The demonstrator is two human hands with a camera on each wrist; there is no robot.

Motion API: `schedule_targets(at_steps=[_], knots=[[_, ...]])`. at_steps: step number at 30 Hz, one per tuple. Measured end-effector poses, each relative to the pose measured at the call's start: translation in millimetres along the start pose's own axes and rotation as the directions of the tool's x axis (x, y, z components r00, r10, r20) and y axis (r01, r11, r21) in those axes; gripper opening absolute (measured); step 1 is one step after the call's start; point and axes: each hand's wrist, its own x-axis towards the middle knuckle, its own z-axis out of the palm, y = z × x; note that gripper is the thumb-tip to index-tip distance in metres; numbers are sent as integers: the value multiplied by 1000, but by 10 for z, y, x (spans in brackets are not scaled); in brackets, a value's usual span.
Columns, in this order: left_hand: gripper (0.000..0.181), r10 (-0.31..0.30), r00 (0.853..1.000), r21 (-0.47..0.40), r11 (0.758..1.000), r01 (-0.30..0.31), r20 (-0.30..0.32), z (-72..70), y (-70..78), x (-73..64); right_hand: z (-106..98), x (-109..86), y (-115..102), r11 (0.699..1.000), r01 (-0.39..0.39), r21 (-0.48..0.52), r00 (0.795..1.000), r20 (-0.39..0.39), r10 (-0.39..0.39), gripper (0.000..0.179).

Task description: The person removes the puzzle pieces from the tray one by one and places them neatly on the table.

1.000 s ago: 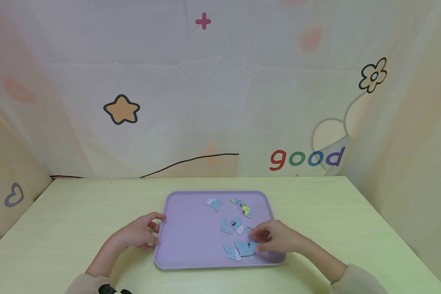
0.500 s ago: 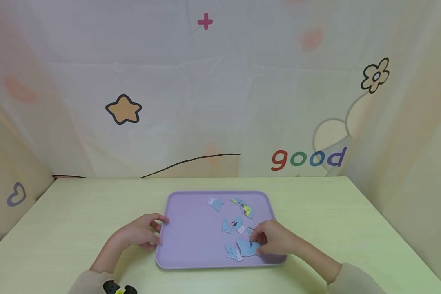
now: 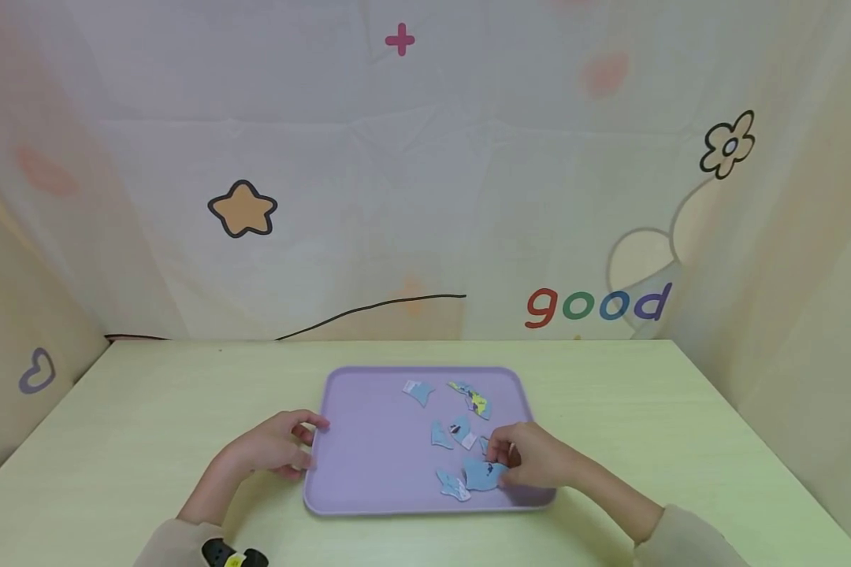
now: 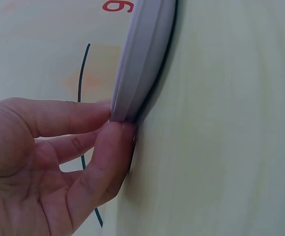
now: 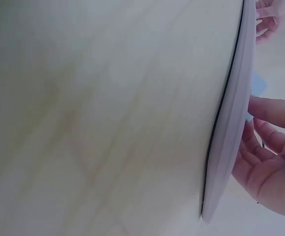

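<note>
In the head view, my left hand (image 3: 280, 445) holds the left rim of a lilac tray (image 3: 369, 504), index finger over the edge and thumb at its side. The left wrist view shows the same fingers (image 4: 115, 147) pinching the tray wall (image 4: 150, 54). At the tray's right side my right hand (image 3: 535, 457) pinches the right end of a large light-blue puzzle piece (image 3: 478, 474), which looks tilted. A paler patterned piece (image 3: 452, 485) lies just left of it. In the right wrist view, the tray wall partly hides the blue piece (image 5: 249, 117) beside the right fingers.
Further back on the tray lie a yellow-and-blue piece (image 3: 473, 400), a blue-and-white piece (image 3: 418, 392), a small blue piece (image 3: 440, 435) and one with a dark mark (image 3: 461, 431). Another blue piece is mostly hidden by the right fingers. A printed cloth (image 3: 369, 197) stands behind the table (image 3: 206, 386).
The large blue piece has shifted slightly to the right with my right hand and looks more tilted. My left hand keeps its place at the rim. The whole view has drifted slightly.
</note>
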Motion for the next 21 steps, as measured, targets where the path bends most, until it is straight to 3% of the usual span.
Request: schedule_targets(at_steps=[5, 10, 17, 21], knots=[[49, 7, 1000, -3, 1000, -7, 3, 8, 16, -13, -28, -8, 25, 992, -39, 118, 999, 23, 37, 22], [49, 10, 1000, -4, 1000, -10, 3, 6, 34, -26, -45, -4, 65, 965, -122, 233, 993, 37, 116, 22], [50, -12, 1000, -3, 1000, 12, -11, 9, 23, -21, -75, -32, 91, 891, -224, 394, 973, 48, 224, 18], [50, -22, 1000, -5, 1000, 22, -17, 12, 17, -19, -109, -59, 102, 859, -245, 449, 967, 55, 248, 20]])
